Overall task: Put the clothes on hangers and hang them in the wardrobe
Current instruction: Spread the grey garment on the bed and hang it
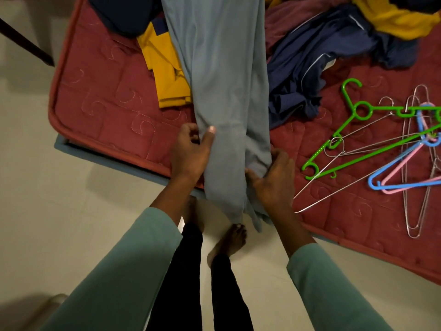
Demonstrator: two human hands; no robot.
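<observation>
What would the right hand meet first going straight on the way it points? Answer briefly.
The grey-blue garment it grips. The right hand points up the mattress; past that fold, probably the navy garment, though depth is unclear.

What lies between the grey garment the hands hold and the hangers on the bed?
Nothing visible. The left hand and right hand grip the grey garment; only bare mattress separates it from the nearest wire hanger. The navy garment lies farther up.

So the long garment [222, 91] runs down the middle of the bed [95, 111] and off its front edge, left hand [191, 154] on its left side, right hand [272, 177] on its right. Hangers [384, 108] piled further right, other clothes [322, 63] behind.
</observation>
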